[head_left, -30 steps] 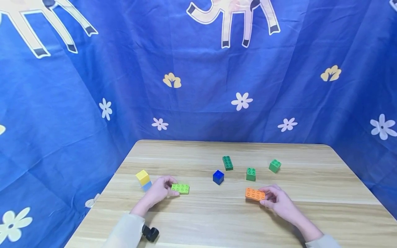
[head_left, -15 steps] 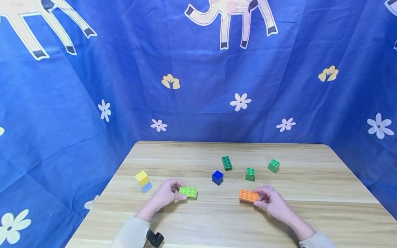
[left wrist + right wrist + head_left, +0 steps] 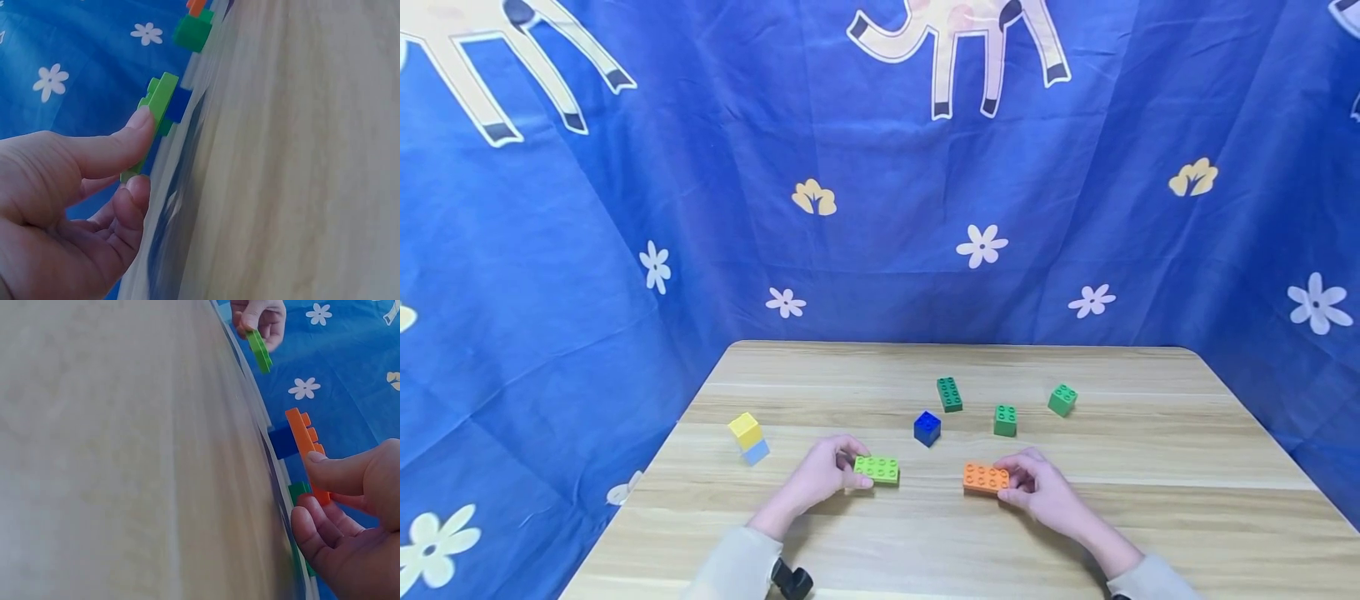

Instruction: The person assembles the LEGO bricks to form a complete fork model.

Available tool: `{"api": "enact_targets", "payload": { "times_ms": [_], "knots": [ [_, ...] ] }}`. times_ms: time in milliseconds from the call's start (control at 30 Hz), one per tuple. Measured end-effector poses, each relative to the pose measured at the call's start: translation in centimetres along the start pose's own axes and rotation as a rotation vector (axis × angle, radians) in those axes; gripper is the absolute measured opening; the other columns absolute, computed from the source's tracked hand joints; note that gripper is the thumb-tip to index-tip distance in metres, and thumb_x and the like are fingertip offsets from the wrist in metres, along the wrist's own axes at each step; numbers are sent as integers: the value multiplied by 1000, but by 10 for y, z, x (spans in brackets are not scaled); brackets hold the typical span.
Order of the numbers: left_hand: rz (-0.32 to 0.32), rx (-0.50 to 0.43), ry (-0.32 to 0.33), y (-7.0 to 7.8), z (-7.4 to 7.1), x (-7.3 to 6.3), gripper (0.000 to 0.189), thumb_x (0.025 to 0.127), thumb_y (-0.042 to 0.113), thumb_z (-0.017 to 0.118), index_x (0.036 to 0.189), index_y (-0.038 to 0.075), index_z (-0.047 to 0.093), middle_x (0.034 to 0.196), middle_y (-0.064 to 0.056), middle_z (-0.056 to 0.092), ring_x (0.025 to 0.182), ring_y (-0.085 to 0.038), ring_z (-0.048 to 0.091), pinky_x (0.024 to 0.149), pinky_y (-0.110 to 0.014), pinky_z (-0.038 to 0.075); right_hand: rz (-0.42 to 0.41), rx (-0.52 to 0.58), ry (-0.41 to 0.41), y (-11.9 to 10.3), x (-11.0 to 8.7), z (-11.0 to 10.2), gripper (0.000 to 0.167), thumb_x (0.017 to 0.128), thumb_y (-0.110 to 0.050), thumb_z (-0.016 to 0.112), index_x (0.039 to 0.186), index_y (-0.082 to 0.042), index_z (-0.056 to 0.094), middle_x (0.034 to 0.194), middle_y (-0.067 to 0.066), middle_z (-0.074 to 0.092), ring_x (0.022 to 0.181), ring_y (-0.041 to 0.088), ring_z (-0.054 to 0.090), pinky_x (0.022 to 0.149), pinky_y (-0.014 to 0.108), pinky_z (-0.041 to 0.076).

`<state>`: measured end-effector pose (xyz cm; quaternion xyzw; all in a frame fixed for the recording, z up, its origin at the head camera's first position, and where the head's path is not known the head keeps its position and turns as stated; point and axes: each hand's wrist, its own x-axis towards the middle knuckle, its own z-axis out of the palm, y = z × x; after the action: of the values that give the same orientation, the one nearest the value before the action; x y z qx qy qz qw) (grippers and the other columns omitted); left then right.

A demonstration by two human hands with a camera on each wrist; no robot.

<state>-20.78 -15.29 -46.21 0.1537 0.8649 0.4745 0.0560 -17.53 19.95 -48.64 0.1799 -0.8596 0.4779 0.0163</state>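
My left hand (image 3: 823,477) pinches a lime green building brick (image 3: 877,469) by its left end, studs up. In the left wrist view the thumb presses one side of that lime brick (image 3: 156,103), which is held above the table. Across from it, my right hand (image 3: 1041,493) grips an orange brick (image 3: 986,477) by its right end, also studs up. The right wrist view shows this orange brick (image 3: 303,440) between thumb and fingers, raised off the tabletop. A gap separates the two bricks. Just behind that gap sits a dark blue brick (image 3: 927,428).
Beyond the hands lie a dark green brick (image 3: 950,394) and two smaller green bricks, one nearer (image 3: 1005,421) and one farther right (image 3: 1063,400). A yellow brick (image 3: 746,430) on a light blue one (image 3: 756,452) stands left. A blue cloth (image 3: 880,208) hangs behind the wooden table (image 3: 895,550).
The left hand has moved right and slightly nearer with the lime brick, while the right hand has moved left with the orange one. The gap between the two bricks has narrowed.
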Motion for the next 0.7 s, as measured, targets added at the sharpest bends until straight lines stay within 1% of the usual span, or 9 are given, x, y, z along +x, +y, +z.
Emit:
{"api": "enact_targets", "payload": {
  "times_ms": [200, 333, 500, 700],
  "knots": [
    [27, 16, -11, 8, 10, 0, 37, 66, 10, 81, 97, 3, 63, 84, -6, 58, 69, -16, 51, 55, -23, 44, -7, 3, -21, -1, 2, 5, 33, 74, -7, 74, 105, -4, 64, 89, 5, 50, 76, 11, 52, 65, 21, 47],
    [28, 7, -16, 11, 16, 1, 37, 65, 10, 82, 97, 3, 63, 85, -6, 57, 69, -16, 50, 56, -23, 44, -11, 8, -36, -4, 3, 8, 34, 74, -7, 74, 106, -3, 63, 89, 4, 50, 76, 12, 52, 65, 21, 47],
    [28, -2, -23, 12, 24, 3, 38, 64, 10, 82, 96, 3, 63, 85, -6, 57, 69, -16, 50, 57, -23, 44, 1, -2, -56, -6, 6, 10, 34, 74, -7, 74, 106, -3, 63, 88, 4, 50, 75, 13, 51, 65, 21, 47],
    [40, -9, -21, 11, 31, 6, 39, 63, 10, 83, 96, 3, 62, 86, -6, 57, 69, -15, 51, 58, -23, 45, 5, -13, -57, -6, 9, 13, 33, 74, -5, 74, 105, -2, 63, 87, 3, 49, 74, 12, 50, 63, 21, 47]
  ]
}}
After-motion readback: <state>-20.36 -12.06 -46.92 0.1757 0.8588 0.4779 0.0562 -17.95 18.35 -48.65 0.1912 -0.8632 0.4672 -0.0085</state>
